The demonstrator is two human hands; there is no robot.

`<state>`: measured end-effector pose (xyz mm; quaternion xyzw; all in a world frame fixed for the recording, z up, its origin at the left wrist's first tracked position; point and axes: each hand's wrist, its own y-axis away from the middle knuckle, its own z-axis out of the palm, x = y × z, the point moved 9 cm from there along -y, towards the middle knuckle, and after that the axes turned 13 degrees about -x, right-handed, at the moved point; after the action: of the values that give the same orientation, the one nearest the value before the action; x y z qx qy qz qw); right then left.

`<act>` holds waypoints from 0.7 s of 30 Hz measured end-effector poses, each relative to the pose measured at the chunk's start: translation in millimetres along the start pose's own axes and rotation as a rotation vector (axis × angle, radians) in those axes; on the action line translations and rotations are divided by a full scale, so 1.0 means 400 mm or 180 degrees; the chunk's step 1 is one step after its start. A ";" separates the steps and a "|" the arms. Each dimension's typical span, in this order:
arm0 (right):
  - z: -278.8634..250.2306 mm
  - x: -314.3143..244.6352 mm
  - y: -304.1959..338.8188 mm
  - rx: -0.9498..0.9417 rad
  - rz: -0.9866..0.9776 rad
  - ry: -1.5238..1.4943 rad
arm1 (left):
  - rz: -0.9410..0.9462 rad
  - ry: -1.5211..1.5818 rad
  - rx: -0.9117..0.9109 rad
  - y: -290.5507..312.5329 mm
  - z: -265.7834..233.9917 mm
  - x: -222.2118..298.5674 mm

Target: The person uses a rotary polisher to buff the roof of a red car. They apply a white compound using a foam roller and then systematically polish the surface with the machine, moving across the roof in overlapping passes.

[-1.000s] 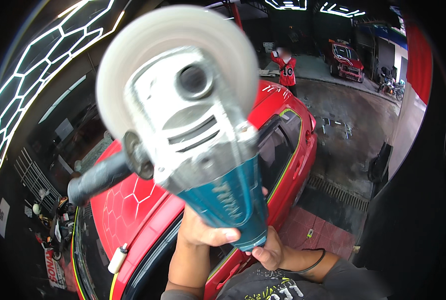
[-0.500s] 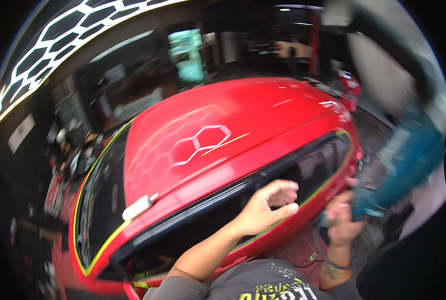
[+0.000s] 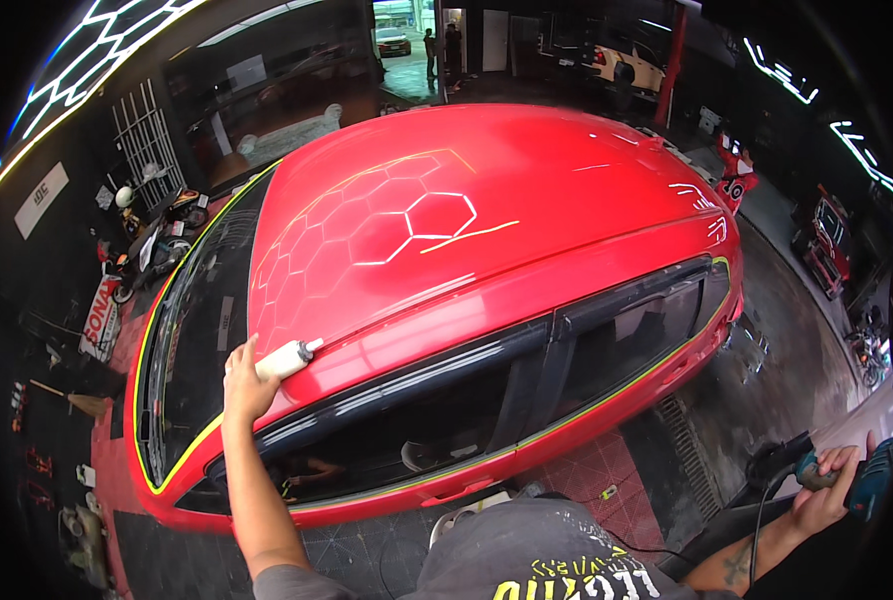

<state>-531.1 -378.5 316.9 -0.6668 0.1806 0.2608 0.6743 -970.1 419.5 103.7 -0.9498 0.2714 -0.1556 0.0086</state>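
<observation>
My left hand [image 3: 248, 387] is closed around the base of a white squeeze bottle [image 3: 284, 361] with a grey cap and narrow nozzle. The bottle lies on its side at the front corner of a red car's roof [image 3: 546, 170], nozzle toward the roof's middle. Yellow-green tape [image 3: 188, 462] runs along the windscreen and window edges. Out at the far right, well away from the car, my right hand [image 3: 828, 490] grips a teal power tool [image 3: 871, 482]. Most of that tool is cut off by the picture's dark rim. A black cord hangs close by.
Black side windows [image 3: 406, 425] face me, just beyond my body. A drain grate [image 3: 688, 455] crosses the floor at right. Motorcycles [image 3: 156, 240] and a broom [image 3: 86, 403] stand at left. Two people [image 3: 429, 52] are near the bright doorway at the back.
My left hand has moved left from over the side window to the bottle and taken hold of it. My right hand has carried the teal power tool farther right and down.
</observation>
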 end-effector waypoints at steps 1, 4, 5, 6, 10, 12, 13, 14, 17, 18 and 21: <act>-0.011 -0.003 0.004 0.0026 0.0008 0.0070 | 0.0072 -0.0146 -0.0430 -0.027 0.044 -0.035; -0.048 -0.001 0.017 0.0161 -0.0009 0.0138 | 0.0106 0.0115 -0.0925 -0.049 0.106 -0.063; -0.060 -0.005 0.021 0.0208 -0.0020 0.0191 | 0.0233 0.0133 -0.0831 -0.046 0.106 -0.047; -0.072 -0.007 0.025 0.0252 -0.0031 0.0240 | 0.0185 0.0266 -0.0884 -0.053 0.111 -0.045; -0.118 -0.001 0.038 0.0420 -0.0013 0.0377 | 0.0103 0.0366 -0.0942 -0.037 0.074 -0.014; -0.125 -0.006 0.040 0.0333 -0.0031 0.0313 | 0.0080 0.0078 -0.0980 -0.034 0.061 -0.008; -0.128 -0.009 0.046 0.0305 -0.0043 0.0282 | 0.0068 0.0155 -0.0739 -0.024 0.021 0.010; -0.133 -0.012 0.050 0.0354 -0.0061 0.0342 | 0.0070 0.0243 -0.0499 -0.006 -0.023 0.043; -0.145 -0.012 0.049 0.0460 -0.0100 0.0435 | 0.0420 0.0780 0.0373 0.011 -0.142 0.077; -0.146 -0.010 0.051 0.0473 -0.0111 0.0422 | 0.0620 0.1165 0.0666 0.004 -0.174 0.089; -0.143 0.006 0.048 0.0523 -0.0126 0.0362 | 0.0789 0.0446 0.0825 -0.026 -0.217 0.221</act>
<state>-534.8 -435.6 297.3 -0.6264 0.2262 0.1935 0.7204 -919.8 388.6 213.0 -0.8868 0.3639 -0.2528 0.1311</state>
